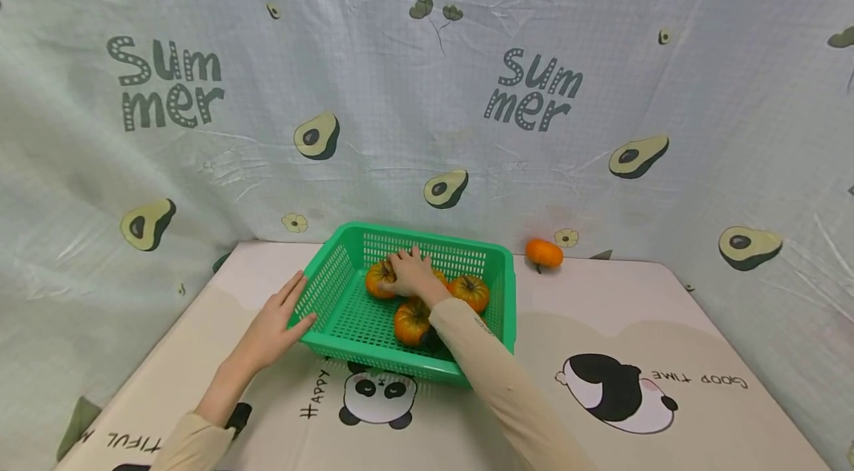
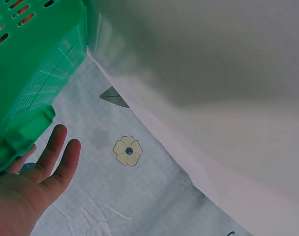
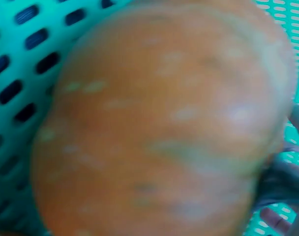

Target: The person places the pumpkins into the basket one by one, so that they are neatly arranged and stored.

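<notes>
A green plastic basket with slotted walls holds several orange pumpkins. My left hand rests at its left rim with fingers extended, and in the left wrist view that hand lies beside the basket's rim. Reaching inside, my right hand has its fingers spread; the thumb and forefinger touch the leftmost pumpkin. Other pumpkins are at the front and on the right, and one is partly covered by the hand. A blurred pumpkin fills most of the right wrist view.
A small orange pumpkin lies outside the basket, at the table's back edge. The table has a pale cover printed with pandas. Behind it hangs a light curtain with avocado prints.
</notes>
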`<state>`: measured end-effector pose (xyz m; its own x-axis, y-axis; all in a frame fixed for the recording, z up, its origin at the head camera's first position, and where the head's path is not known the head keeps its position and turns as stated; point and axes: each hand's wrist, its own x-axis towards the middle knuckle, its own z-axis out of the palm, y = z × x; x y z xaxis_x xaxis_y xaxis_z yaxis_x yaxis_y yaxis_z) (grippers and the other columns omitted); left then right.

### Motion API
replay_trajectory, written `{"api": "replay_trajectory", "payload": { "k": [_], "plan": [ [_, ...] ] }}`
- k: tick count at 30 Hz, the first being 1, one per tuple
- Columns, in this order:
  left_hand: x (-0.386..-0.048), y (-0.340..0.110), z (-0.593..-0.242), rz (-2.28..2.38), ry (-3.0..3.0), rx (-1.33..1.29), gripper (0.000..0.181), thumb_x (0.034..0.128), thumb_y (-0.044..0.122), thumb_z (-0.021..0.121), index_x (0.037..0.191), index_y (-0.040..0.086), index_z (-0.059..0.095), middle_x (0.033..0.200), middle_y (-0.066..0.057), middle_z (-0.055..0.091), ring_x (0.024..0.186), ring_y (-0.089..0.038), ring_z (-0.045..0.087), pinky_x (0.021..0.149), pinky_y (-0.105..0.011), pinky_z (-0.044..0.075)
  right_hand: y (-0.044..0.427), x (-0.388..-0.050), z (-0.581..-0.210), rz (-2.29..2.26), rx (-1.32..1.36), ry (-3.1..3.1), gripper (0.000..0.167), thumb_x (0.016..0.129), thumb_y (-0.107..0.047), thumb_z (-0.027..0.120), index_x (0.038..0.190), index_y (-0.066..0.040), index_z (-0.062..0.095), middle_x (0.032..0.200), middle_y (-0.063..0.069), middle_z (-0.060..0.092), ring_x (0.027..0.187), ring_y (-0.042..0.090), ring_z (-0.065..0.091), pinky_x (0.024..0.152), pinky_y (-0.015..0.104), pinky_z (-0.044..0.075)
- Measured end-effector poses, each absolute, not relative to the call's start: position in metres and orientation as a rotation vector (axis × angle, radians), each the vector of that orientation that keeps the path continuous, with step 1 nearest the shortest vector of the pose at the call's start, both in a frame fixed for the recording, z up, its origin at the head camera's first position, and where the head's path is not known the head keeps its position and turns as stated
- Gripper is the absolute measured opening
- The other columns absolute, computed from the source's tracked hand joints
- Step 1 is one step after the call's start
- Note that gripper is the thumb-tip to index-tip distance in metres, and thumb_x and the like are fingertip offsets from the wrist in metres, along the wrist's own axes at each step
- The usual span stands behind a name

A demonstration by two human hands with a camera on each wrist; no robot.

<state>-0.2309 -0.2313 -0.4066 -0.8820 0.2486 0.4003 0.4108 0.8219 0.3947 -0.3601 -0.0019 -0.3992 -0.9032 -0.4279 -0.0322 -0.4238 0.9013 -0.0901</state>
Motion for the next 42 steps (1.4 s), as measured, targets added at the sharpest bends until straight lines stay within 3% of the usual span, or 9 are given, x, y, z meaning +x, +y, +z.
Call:
{"api": "replay_trajectory", "payload": {
  "k": [10, 19, 24, 32, 42],
  "plan": [
    [-0.228, -0.233, -0.406, -0.688, -2.686, -0.483, 0.065, 0.0884, 0.028, 0.052, 0.137, -0.007, 0.027, 0.142, -0.026, 0.025, 0.118, -0.047, 0.037, 0.089, -0.059, 0.036, -0.005, -0.345, -0.353, -0.361, -0.692, 3.102, 0.060, 0.088, -0.046, 0.048, 0.138, -0.018, 0.032, 0.139, 0.006, 0.035, 0.126, 0.031, 0.028, 0.099, 0.051, 0.029],
    [-0.230, -0.232, -0.408, -0.690, -2.694, -0.480, 0.066, 0.0888, 0.030, 0.051, 0.137, -0.007, 0.026, 0.143, -0.026, 0.024, 0.120, -0.048, 0.034, 0.091, -0.060, 0.034, 0.006, -0.308, -0.308, -0.489, -0.990, 3.277, 0.052, 0.089, -0.043, 0.047, 0.136, -0.023, 0.035, 0.133, 0.002, 0.040, 0.115, 0.025, 0.034, 0.088, 0.041, 0.034],
    [-0.233, -0.230, -0.409, -0.689, -2.696, -0.476, 0.067, 0.0886, 0.031, 0.052, 0.138, -0.006, 0.026, 0.143, -0.025, 0.024, 0.122, -0.046, 0.033, 0.093, -0.059, 0.032, 0.022, -0.291, -0.301, -0.497, -1.172, 3.280, 0.051, 0.089, -0.039, 0.049, 0.135, -0.021, 0.037, 0.129, 0.002, 0.045, 0.113, 0.024, 0.038, 0.088, 0.041, 0.037],
    [-0.233, -0.228, -0.408, -0.697, -2.678, -0.479, 0.065, 0.0880, 0.029, 0.053, 0.137, -0.006, 0.028, 0.142, -0.025, 0.025, 0.121, -0.046, 0.034, 0.092, -0.059, 0.033, 0.061, -0.278, -0.297, -0.390, -1.507, 3.233, 0.043, 0.088, -0.034, 0.054, 0.127, -0.016, 0.048, 0.113, 0.001, 0.057, 0.094, 0.017, 0.046, 0.078, 0.032, 0.041],
    [-0.232, -0.230, -0.407, -0.705, -2.666, -0.475, 0.064, 0.0877, 0.027, 0.053, 0.137, -0.007, 0.029, 0.142, -0.025, 0.026, 0.121, -0.046, 0.035, 0.092, -0.059, 0.034, 0.106, -0.275, -0.297, -0.190, -1.400, 3.189, 0.033, 0.088, -0.032, 0.053, 0.118, -0.019, 0.055, 0.111, 0.000, 0.059, 0.095, 0.017, 0.048, 0.081, 0.034, 0.043]
  ]
}}
